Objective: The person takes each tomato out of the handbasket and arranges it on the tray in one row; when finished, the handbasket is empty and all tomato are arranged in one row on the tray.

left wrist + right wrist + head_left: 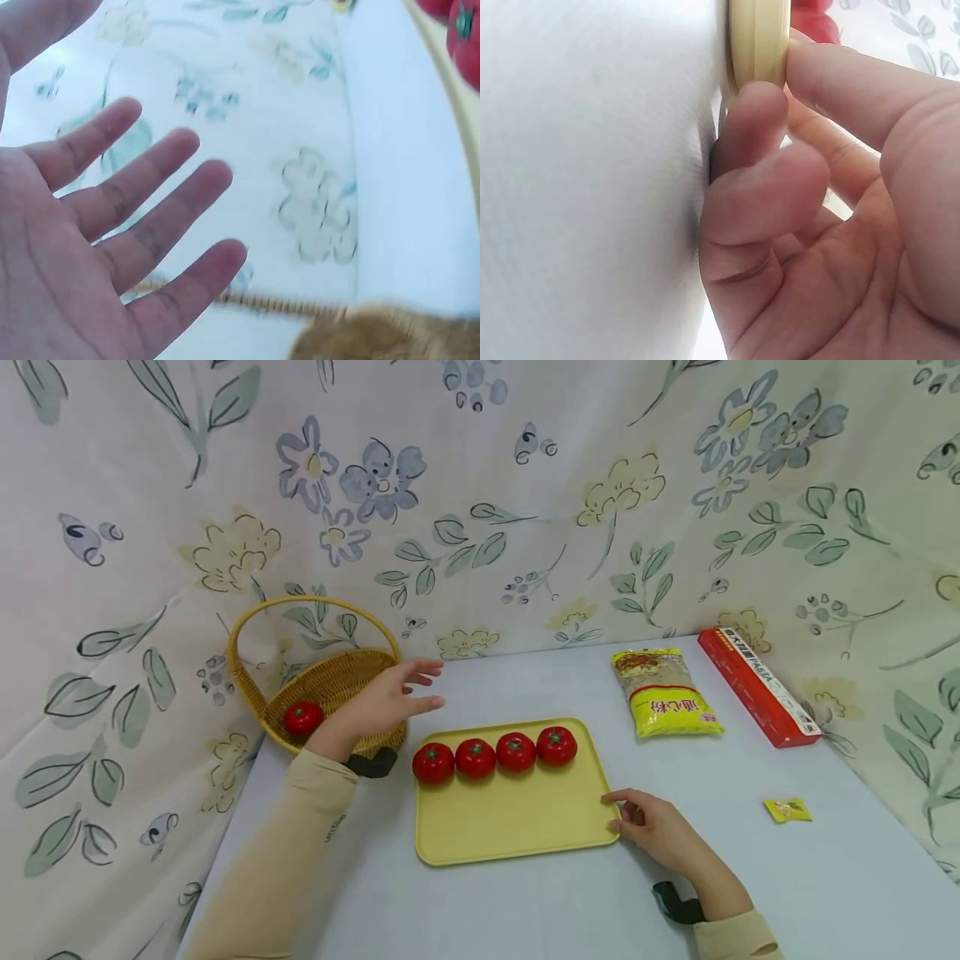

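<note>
My left hand [384,700] is over the right side of the wicker basket [348,672], its fingers spread and nothing in them. Inside the basket, at its left, lies a red tomato [303,718]. Several more tomatoes [476,759] form a row along the far edge of a yellow tray [517,818]. At the tray's right edge, my right hand [663,835] pinches the rim. In the right wrist view the thumb lies on the rim [761,45] and the other fingers curl beside and below it.
Beyond the tray to the right lies a yellow bag of noodles [667,693], beside a long red pasta box [759,687]. A small yellow packet [787,811] is on the white table [525,910] at right. Floral cloth [510,510] hangs behind the table.
</note>
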Available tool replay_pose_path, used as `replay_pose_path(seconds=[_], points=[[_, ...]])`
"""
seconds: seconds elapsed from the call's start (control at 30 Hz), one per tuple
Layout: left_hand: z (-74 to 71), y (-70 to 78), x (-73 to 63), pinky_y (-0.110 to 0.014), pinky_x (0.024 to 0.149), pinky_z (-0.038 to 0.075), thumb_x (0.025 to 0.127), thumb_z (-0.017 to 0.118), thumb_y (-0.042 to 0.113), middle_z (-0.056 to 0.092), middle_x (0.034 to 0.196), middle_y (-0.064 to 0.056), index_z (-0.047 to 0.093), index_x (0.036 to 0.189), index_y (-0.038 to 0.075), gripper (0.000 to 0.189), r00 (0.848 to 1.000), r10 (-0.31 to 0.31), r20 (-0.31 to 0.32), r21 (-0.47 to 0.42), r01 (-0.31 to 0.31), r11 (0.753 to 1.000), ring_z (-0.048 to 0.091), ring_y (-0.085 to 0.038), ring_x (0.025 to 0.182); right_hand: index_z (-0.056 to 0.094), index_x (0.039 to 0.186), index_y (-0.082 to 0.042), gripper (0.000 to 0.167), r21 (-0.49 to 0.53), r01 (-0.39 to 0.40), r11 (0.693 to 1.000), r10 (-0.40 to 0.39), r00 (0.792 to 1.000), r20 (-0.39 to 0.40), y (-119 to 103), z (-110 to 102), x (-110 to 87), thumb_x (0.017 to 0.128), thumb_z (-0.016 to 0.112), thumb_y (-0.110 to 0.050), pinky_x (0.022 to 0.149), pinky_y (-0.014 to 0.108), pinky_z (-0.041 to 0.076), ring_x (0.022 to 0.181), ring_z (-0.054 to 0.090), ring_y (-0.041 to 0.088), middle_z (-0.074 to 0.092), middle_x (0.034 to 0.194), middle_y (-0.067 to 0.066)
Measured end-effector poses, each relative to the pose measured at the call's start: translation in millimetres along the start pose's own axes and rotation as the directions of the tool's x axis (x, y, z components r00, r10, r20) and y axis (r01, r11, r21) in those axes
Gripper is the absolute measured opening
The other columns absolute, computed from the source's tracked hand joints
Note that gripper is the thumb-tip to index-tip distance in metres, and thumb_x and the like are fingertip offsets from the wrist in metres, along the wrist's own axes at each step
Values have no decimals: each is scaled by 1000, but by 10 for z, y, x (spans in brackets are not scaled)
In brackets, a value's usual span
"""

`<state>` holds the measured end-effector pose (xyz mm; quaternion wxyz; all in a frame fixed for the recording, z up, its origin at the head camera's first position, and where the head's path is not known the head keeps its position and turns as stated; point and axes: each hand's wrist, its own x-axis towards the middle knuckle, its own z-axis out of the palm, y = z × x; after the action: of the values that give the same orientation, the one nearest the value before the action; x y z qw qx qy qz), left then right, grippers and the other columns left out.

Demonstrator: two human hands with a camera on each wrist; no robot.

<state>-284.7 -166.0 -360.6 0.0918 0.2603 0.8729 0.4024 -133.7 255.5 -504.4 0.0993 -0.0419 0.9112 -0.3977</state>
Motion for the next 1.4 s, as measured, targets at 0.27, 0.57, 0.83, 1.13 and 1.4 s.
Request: replay_pose_path(seconds=[0.27,0.57,0.83,1.13,1.4], points=[[-644,-548,-318,-56,114,39,103,70,33,56,147,-18,47,153,6,62,992,-109,-63,-54,106,993,50,-36,139,69,131,-10,40,3,-19,1000,19,1000,2,-31,-2,-8,93,81,-14,66,25,45,85,52,20,53,88,2],[-1004,-993,-466,-64,117,31,101,70,42,44,157,-25,36,159,4,77,961,-267,-74,22,270,963,38,-45,145,69,131,-10,41,2,-31,1000,31,1000,4,-30,0,1,92,82,-15,65,25,45,84,52,20,53,88,3],[-1062,-1299,-576,-65,118,28,102,70,40,39,156,-34,37,155,-6,78,938,-337,-81,141,345,928,33,-52,146,68,131,-9,41,27,-37,999,37,999,12,-35,1,3,93,81,-13,64,25,45,84,51,21,53,88,3],[-956,-1644,-617,-67,112,35,100,73,28,45,146,-40,42,150,-13,71,936,-337,-103,290,352,890,43,-55,135,68,131,-8,40,40,-32,999,31,999,22,-40,2,0,93,81,-14,63,26,42,81,50,20,52,88,3],[-867,-1667,-580,-62,99,50,96,78,20,57,129,-39,52,141,-14,62,940,-319,-119,403,340,850,57,-50,115,68,130,-8,40,38,-22,999,21,1000,14,-34,3,-3,93,81,-14,63,25,42,81,51,19,52,87,3]])
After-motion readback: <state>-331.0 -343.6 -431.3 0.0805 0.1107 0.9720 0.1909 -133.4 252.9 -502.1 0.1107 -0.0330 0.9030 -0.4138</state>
